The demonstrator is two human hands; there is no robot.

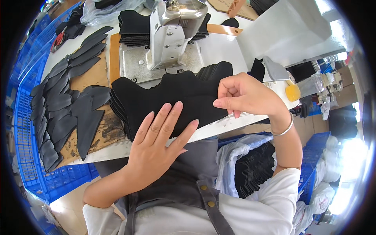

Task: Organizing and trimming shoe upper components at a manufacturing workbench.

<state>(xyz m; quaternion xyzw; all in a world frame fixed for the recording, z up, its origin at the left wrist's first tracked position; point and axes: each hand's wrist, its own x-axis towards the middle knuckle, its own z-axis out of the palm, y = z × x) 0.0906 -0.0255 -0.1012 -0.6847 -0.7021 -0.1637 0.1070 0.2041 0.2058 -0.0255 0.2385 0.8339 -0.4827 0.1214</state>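
A blue basket (28, 154) is seen at the left, then dark leaf-shaped pieces (58, 101), too overlapped to count, on a brown board (105, 135). One stack of black pieces (188, 94) is set on the white table (209, 130) before one metal machine (169, 49), its long axis running left to right, its wavy side turned toward the machine. The left hand (156, 135) is laid flat on it, fingers spread. Ruler marks are printed along the table's front edge. The right hand (246, 94) is held curled at the stack's right end; whether anything is pinched cannot be told. One bracelet (288, 128) is worn there.
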